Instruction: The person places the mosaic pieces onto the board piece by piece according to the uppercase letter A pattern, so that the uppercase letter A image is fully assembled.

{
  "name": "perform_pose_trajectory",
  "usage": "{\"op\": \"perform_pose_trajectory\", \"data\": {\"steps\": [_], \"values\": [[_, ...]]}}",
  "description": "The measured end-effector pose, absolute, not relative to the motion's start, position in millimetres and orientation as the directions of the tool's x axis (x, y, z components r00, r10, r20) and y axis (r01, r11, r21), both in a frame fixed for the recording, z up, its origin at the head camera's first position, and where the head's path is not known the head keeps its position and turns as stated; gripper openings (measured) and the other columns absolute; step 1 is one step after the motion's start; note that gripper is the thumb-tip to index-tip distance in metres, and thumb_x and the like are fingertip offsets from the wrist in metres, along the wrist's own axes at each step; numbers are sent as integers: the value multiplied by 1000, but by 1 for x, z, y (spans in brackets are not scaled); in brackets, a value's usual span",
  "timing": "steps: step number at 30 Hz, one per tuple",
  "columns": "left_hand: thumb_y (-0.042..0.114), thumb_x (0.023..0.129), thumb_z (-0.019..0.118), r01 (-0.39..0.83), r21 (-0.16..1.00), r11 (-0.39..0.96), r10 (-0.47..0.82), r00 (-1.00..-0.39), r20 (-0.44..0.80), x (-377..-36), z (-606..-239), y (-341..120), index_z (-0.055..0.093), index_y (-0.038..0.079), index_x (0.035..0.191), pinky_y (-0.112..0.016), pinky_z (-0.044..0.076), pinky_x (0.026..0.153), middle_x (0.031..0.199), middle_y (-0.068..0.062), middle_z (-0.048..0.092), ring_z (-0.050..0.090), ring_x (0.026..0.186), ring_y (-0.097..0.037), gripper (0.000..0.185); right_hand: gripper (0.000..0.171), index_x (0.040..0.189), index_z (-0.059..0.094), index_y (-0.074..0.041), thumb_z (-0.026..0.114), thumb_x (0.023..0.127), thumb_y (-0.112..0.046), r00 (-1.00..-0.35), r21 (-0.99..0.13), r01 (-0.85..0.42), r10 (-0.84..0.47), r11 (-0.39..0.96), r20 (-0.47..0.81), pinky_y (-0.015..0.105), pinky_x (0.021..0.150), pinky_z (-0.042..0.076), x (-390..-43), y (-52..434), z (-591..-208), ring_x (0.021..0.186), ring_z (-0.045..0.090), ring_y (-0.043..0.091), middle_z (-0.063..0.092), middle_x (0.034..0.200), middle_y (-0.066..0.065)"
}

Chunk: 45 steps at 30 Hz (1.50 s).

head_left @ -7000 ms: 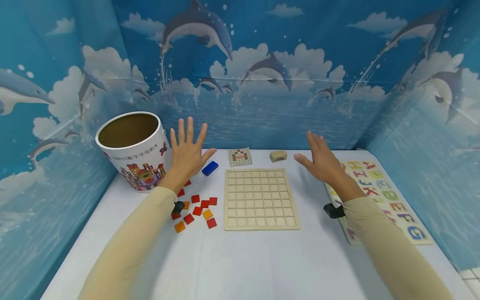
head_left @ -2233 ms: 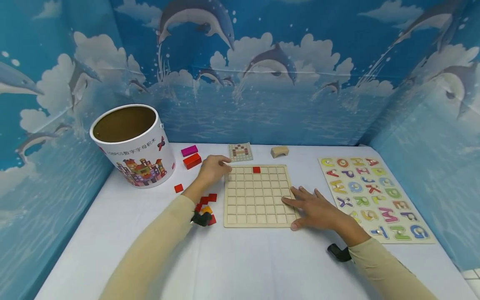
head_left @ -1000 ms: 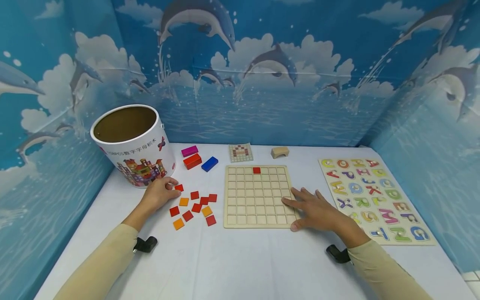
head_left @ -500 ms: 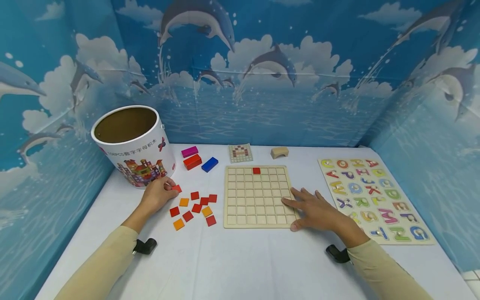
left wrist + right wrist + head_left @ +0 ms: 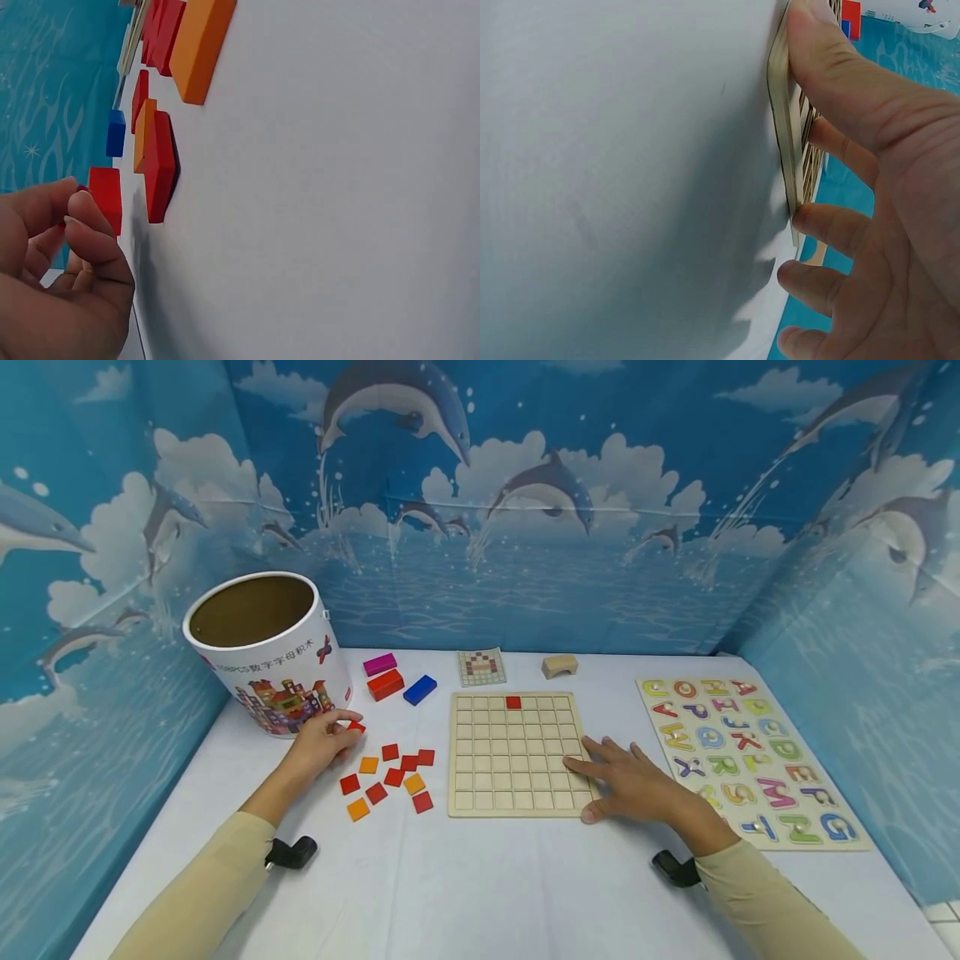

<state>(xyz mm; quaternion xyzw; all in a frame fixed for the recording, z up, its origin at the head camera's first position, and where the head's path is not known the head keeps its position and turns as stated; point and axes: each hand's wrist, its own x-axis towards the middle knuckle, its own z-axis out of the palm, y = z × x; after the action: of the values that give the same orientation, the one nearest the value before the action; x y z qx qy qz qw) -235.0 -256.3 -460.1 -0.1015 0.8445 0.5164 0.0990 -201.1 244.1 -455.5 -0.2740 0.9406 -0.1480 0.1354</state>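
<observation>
Head view: left hand (image 5: 318, 747) with pinching grip on red tile (image 5: 356, 726); right hand (image 5: 633, 782) flat, fingers straight, on grid board (image 5: 516, 752).

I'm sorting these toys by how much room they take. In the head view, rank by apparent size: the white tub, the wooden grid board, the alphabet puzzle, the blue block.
1. alphabet puzzle and white tub: too alike to rank
2. wooden grid board, slightly smaller
3. blue block, smallest
</observation>
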Motion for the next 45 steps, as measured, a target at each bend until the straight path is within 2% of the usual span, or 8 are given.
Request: {"op": "perform_pose_trajectory", "data": {"steps": [7, 13, 18, 23, 29, 35, 38, 45], "values": [[24, 99, 69, -281, 882, 378, -56, -958, -281, -242, -454, -235, 60, 15, 140, -25, 51, 70, 92, -11, 59, 59, 79, -26, 43, 91, 153, 48, -18, 74, 79, -63, -816, -355, -461, -546, 813, -191, 77, 111, 11, -202, 243, -454, 147, 19, 58, 26, 163, 26], [25, 97, 71, -273, 896, 350, -12, -958, -287, -257, -444, -178, 62, 19, 137, -29, 51, 71, 100, -13, 61, 61, 81, -29, 41, 91, 153, 48, -18, 75, 78, -63, -821, -345, -460, -540, 818, -187, 77, 111, 12, -202, 245, -454, 147, 18, 59, 27, 163, 26], [21, 95, 74, -204, 909, 364, 91, -963, -252, -270, -443, -126, 65, 15, 134, -33, 49, 66, 98, -16, 67, 61, 74, -28, 40, 92, 153, 48, -18, 74, 78, -64, -816, -366, -461, -548, 808, -182, 78, 110, 11, -201, 247, -454, 146, 18, 59, 26, 163, 27], [13, 93, 75, -157, 922, 353, 130, -968, -215, -281, -451, -89, 64, 11, 128, -35, 50, 66, 90, -16, 70, 56, 66, -25, 37, 92, 153, 48, -19, 74, 78, -64, -819, -381, -449, -543, 808, -186, 76, 112, 10, -202, 248, -455, 148, 17, 58, 25, 164, 25], [12, 91, 76, -113, 898, 424, 126, -975, -183, -291, -458, -66, 65, 10, 114, -31, 47, 61, 87, -9, 73, 60, 65, -21, 25, 92, 153, 48, -19, 75, 78, -63, -818, -382, -452, -545, 806, -181, 77, 111, 10, -201, 246, -455, 148, 16, 58, 25, 164, 25], [14, 89, 77, -29, 826, 562, 137, -982, -127, -298, -466, -59, 68, 10, 109, -31, 49, 66, 89, -3, 71, 61, 74, -17, 22, 92, 154, 48, -19, 75, 78, -63, -817, -384, -453, -547, 805, -182, 77, 111, 11, -201, 246, -455, 147, 17, 58, 26, 164, 25], [14, 89, 77, -4, 802, 598, 150, -982, -117, -299, -467, -57, 70, 9, 109, -31, 48, 67, 88, -3, 70, 60, 76, -17, 21, 92, 154, 47, -20, 74, 78, -64, -818, -375, -453, -544, 809, -186, 76, 112, 12, -201, 246, -455, 148, 17, 58, 25, 164, 24], [18, 92, 74, 107, 683, 723, 212, -975, -71, -298, -465, -50, 71, 9, 115, -29, 46, 61, 82, 0, 68, 58, 69, -15, 24, 91, 154, 47, -20, 74, 78, -63, -816, -372, -458, -548, 807, -185, 75, 112, 11, -200, 246, -454, 148, 17, 57, 24, 165, 24]]}}
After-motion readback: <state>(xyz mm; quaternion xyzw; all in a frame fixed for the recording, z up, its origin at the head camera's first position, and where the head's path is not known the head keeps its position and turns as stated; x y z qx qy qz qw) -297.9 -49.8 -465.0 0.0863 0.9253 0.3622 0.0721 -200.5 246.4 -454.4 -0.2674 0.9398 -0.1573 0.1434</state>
